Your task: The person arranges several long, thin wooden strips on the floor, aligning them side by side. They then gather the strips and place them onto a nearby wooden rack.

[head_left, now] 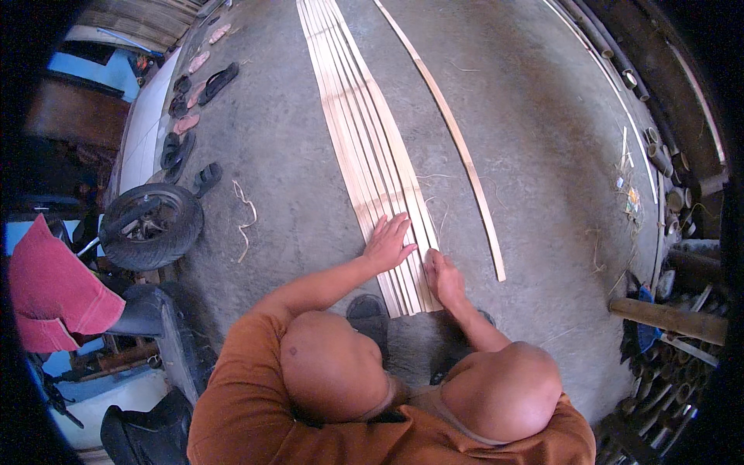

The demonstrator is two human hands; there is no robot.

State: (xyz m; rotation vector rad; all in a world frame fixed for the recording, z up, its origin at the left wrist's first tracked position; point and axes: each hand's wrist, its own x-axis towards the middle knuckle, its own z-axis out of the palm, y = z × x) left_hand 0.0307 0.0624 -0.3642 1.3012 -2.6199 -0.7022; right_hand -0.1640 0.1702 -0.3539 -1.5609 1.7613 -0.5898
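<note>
Long, pale bamboo strips [361, 124] lie side by side on the concrete floor, running away from me in a narrow band. My left hand [387, 244] rests flat across the band near its close end, fingers spread. At the band's right edge, my right hand [444, 279] is closed, with its thumb and fingertips against the outermost strip; its grip is partly hidden. One separate bamboo strip [466, 161] lies apart to the right, slightly curved in this view.
A wheel with a black tyre [153, 226] stands at the left, near a red cloth [62, 294]. Several sandals [218, 84] line the left wall. Bamboo poles [670, 322] are piled at the right. A curly shaving [246, 217] lies on the floor.
</note>
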